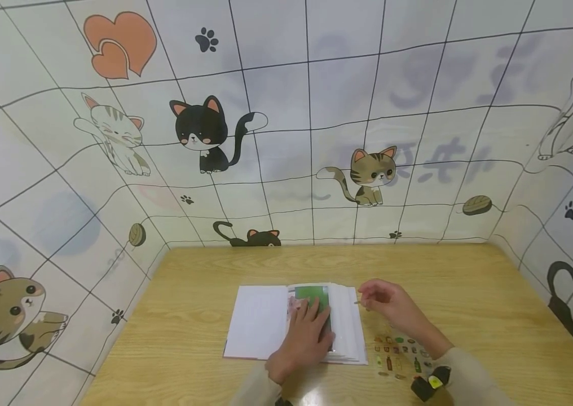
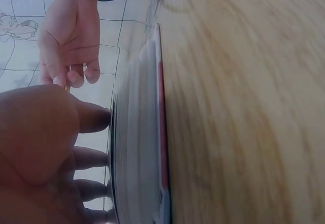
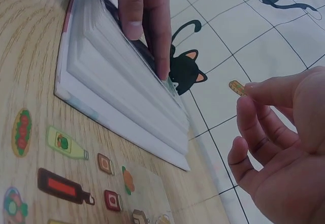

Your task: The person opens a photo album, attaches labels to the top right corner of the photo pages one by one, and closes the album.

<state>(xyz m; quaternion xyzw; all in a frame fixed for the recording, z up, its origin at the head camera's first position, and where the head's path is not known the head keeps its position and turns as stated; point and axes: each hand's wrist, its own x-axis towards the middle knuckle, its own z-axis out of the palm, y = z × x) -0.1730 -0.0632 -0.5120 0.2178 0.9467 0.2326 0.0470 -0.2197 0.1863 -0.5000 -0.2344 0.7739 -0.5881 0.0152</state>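
Note:
An open photo album (image 1: 256, 321) lies on the table, its left side a blank white page. My left hand (image 1: 307, 335) rests with spread, fairly straight fingers on the right page, partly covering a green and pink picture (image 1: 319, 294). Just right of the album, my right hand (image 1: 393, 309) is raised above the table. Between thumb and index finger it pinches a small, oblong yellow-brown sticker (image 3: 236, 88), clear of the page. Below that hand is a see-through sticker sheet (image 1: 389, 363) with bottles, jars and other food pictures, partly hidden by the right forearm.
The wooden table (image 1: 190, 316) meets a cat-patterned cloth wall (image 1: 286, 186) at the back, with similar walls on both sides. A black band with a yellow-green spot (image 1: 435, 382) sits at the right wrist. Thick page edges (image 2: 134, 132) show along the album's side.

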